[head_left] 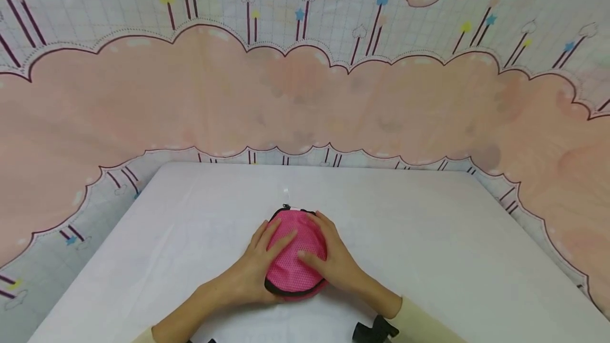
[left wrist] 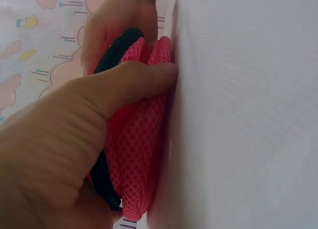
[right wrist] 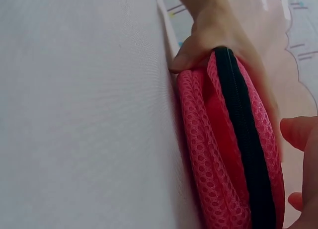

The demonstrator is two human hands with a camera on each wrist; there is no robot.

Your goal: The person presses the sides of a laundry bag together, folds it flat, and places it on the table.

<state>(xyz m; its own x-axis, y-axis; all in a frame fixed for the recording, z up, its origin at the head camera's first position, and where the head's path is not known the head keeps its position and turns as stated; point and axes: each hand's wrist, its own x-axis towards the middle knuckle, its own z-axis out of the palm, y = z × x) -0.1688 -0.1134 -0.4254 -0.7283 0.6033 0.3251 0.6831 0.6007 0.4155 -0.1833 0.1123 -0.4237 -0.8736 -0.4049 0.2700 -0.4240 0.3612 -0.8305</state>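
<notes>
A round pink mesh pouch [head_left: 295,258] with a black zipper band lies on the white table, its zipper pull at the far edge. My left hand [head_left: 257,269] grips its left side, fingers spread over the top. In the left wrist view the thumb [left wrist: 144,80] crosses the pouch's side low down, close to the table. My right hand [head_left: 335,258] is at the right side, fingers along the far right edge and thumb over the top. The right wrist view shows the black zipper band [right wrist: 243,134] closed along this side, with right fingertips [right wrist: 295,132] just above the mesh.
The white table [head_left: 429,237] stretches out around the pouch on all sides. Behind and beside it hangs a cloth [head_left: 305,99] printed with clouds. A black strap mount [head_left: 375,330] sits at the right wrist, by the pale sleeve [head_left: 424,322].
</notes>
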